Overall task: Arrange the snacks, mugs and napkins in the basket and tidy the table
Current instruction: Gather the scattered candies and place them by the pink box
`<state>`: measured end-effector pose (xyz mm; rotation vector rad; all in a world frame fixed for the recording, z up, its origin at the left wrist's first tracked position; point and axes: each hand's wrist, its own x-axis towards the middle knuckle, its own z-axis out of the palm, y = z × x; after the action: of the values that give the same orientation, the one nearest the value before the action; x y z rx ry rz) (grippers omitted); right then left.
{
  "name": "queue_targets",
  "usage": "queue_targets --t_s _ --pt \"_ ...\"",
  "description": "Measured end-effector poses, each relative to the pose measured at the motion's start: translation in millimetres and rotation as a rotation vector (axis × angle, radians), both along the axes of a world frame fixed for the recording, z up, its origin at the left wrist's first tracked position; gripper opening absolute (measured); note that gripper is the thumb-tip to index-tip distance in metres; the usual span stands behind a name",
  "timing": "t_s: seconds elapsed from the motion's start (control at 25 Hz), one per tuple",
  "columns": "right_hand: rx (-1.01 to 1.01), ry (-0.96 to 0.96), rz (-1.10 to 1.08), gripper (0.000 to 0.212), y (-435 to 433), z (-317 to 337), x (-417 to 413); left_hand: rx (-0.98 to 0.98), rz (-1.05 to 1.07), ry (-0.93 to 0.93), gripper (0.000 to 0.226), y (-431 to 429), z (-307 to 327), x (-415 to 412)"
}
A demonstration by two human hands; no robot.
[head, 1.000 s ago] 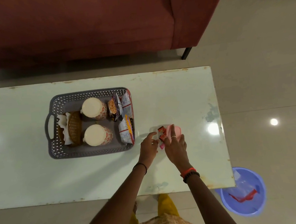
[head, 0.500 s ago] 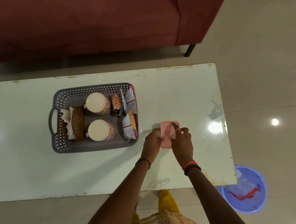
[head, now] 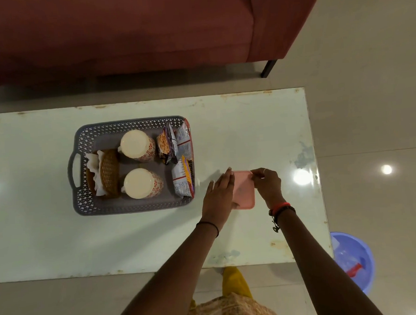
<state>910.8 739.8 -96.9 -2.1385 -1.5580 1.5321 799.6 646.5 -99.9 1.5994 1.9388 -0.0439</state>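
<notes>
A grey perforated basket point(head: 132, 208) stands on the pale table point(head: 61, 244). Inside it are two upside-down patterned mugs point(head: 138, 145), a wicker holder with white napkins point(head: 108, 172), and several snack packets point(head: 182, 159) along its right wall. Right of the basket a pink lidded box point(head: 244, 189) lies flat on the table. My left hand point(head: 220, 193) rests with fingers spread on the box's left side. My right hand point(head: 268, 184) pinches the box's far right corner.
A dark red sofa point(head: 133, 28) runs along the far side of the table. A blue bin point(head: 354, 260) with plastic and a red scrap stands on the floor at the table's near right corner. Tiled floor surrounds the table.
The pink lid was tilted up over the red contents a second ago; it now lies flat and closed. My hands have spread to its two sides.
</notes>
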Motion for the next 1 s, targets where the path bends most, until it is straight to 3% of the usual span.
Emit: queue_targets --t_s 0.12,0.36,0.44,0.56,0.76,0.84,1.0 --pt "-0.112 0.047 -0.023 0.018 13 3 2 -0.016 0.004 -0.025 0.086 5 3 0" --pt "-0.115 0.084 -0.106 0.022 4 9 6 -0.009 0.031 -0.069 0.086 -2 5 1" --pt "-0.173 0.099 -0.157 0.030 -2 11 10 0.031 0.175 -0.180 0.080 -7 7 -1" --pt "-0.337 0.142 -0.216 0.036 -13 17 20 0.082 0.584 -0.359 0.062 -20 8 2" --pt "-0.439 0.207 -0.263 0.032 -33 22 28 -0.020 0.980 -0.587 0.019 -27 1 7" --pt "-0.398 0.185 -0.299 0.033 -36 19 29 -0.035 0.993 -0.621 0.018 -25 1 9" --pt "-0.394 0.211 -0.309 0.036 -41 14 34 -0.039 0.878 -0.521 0.018 -23 -5 10"
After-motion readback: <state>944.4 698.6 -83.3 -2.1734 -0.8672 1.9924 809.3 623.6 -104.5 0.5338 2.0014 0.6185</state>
